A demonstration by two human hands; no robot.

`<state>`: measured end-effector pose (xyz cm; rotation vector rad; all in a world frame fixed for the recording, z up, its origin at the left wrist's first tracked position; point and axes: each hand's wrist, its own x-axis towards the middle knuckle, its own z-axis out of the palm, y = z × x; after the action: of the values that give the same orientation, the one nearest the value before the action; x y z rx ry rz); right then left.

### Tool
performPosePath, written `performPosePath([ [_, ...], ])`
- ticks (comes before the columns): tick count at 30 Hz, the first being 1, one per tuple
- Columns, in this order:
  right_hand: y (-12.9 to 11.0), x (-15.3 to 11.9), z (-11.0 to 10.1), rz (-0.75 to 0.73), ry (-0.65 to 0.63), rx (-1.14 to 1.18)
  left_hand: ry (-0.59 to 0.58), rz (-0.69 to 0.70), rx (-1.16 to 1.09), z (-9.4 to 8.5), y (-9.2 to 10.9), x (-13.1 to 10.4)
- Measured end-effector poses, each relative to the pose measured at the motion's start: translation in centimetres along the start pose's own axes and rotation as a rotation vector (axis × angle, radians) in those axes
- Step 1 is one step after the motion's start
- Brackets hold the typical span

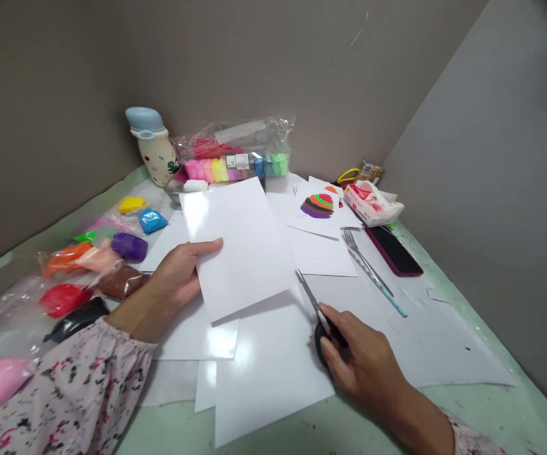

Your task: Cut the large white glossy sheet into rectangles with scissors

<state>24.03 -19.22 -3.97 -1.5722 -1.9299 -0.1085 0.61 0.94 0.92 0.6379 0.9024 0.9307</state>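
My left hand grips a white sheet by its left edge, thumb on top and the other fingers beneath it. The sheet is raised and tilted over other papers. Black-handled scissors are in my right hand, their tips pointing up and away, close to the sheet's right corner. Whether the tips touch the sheet I cannot tell. More white sheets lie overlapping on the table below. Beyond them rests a card with a striped, colourful shape.
Bags of coloured clay line the left side. At the back stand a bottle and a clear clay pack. On the right are a tissue pack, a phone, a fork and a patterned stick.
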Motion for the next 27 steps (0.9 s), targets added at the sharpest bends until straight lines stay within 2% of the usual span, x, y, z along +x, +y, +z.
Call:
performPosePath([
  [19,0.27,-0.22,0.15,0.005,-0.007,-0.006,-0.006,0.006,0.008,0.06,0.03,-0.02],
  [27,0.25,-0.07,0.07,0.045,-0.016,0.018,-0.012,-0.039,0.013,0.29,-0.17,-0.35],
])
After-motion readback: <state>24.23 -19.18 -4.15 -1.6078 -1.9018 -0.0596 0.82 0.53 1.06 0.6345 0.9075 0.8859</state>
